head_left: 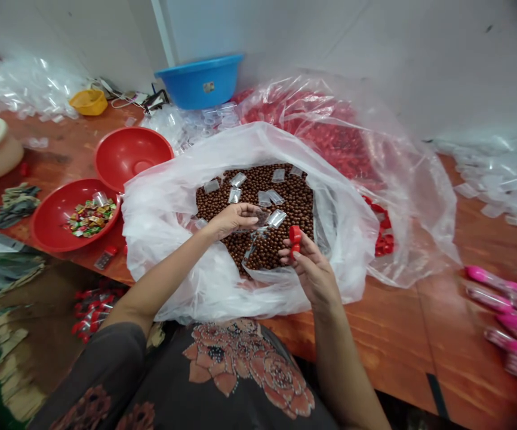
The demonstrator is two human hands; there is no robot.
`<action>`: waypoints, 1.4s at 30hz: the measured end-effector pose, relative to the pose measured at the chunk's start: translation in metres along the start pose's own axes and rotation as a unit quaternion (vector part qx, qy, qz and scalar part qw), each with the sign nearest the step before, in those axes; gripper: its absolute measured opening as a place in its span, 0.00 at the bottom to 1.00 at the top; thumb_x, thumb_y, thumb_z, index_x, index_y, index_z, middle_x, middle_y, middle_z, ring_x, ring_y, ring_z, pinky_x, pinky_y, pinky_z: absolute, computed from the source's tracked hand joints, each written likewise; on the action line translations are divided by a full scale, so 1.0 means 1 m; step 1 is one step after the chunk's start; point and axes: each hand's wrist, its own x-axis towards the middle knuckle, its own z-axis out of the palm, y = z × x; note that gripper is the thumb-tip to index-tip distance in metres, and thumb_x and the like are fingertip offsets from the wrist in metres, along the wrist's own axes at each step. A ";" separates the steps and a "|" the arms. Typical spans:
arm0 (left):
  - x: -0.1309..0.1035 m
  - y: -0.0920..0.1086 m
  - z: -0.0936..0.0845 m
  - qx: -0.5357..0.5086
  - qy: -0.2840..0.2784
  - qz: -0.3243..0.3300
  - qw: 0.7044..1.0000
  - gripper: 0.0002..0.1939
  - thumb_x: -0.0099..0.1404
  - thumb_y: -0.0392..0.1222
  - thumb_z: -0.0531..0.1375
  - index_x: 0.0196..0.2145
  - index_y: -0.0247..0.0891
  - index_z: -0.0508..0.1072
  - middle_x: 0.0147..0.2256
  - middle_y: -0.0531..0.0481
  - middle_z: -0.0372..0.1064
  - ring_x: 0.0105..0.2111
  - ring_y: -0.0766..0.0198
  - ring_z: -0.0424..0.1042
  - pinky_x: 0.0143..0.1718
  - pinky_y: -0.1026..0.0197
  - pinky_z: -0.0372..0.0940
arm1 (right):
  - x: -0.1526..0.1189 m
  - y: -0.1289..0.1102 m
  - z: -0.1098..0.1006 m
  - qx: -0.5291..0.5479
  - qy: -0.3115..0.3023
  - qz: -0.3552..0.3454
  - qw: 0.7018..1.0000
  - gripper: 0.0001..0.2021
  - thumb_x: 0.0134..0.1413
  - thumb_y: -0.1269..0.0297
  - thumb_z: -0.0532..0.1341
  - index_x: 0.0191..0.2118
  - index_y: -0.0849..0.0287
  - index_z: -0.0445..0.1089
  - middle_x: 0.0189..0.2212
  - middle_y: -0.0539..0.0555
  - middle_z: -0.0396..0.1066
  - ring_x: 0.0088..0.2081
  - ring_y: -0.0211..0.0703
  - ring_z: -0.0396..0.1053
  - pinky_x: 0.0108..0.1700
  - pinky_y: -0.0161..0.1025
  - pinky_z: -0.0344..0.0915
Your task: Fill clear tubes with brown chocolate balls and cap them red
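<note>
A large white plastic bag (160,209) lies spread open on the table, full of small round brown candies (262,251). Several small clear plastic containers (276,218) rest on the candies. My left hand (236,219) is over the left part of the heap, its thumb and fingers closed on a clear plastic container (264,219) that is partly see-through and hard to outline. On the right side of the bag's mouth, my right hand (314,269) pinches a red plastic cap (295,236) upright between thumb and fingers.
Left of the bag are two red bowls (133,149), one with wrapped sweets (91,218). Behind stand a blue basin (200,80) and a clear bag of red caps (316,128). Pink-topped tubes (504,301) lie right on the wooden table (388,322).
</note>
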 end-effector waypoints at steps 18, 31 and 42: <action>-0.079 -0.022 0.023 0.037 0.053 -0.012 0.998 0.19 0.55 0.37 0.68 0.45 0.32 0.76 0.41 0.43 0.76 0.35 0.66 0.75 0.37 0.63 0.72 | 0.000 0.014 0.021 -0.051 0.014 0.003 0.999 0.23 0.52 0.53 0.65 0.54 0.52 0.69 0.35 0.48 0.72 0.30 0.33 0.72 0.30 0.32 0.69; -0.091 -0.035 0.026 0.077 0.039 0.010 0.996 0.22 0.55 0.41 0.67 0.48 0.33 0.76 0.44 0.43 0.76 0.38 0.64 0.75 0.37 0.63 0.71 | -0.005 0.022 0.030 -0.214 -0.012 -0.094 0.972 0.21 0.60 0.55 0.59 0.58 0.49 0.67 0.44 0.53 0.73 0.34 0.37 0.72 0.38 0.40 0.73; -0.096 -0.045 0.028 0.149 0.051 0.107 0.982 0.21 0.56 0.42 0.66 0.47 0.33 0.77 0.42 0.44 0.77 0.36 0.63 0.74 0.38 0.61 0.70 | -0.007 0.017 0.028 -0.475 -0.101 -0.328 0.810 0.25 0.62 0.55 0.58 0.62 0.52 0.61 0.53 0.59 0.70 0.54 0.48 0.69 0.56 0.51 0.67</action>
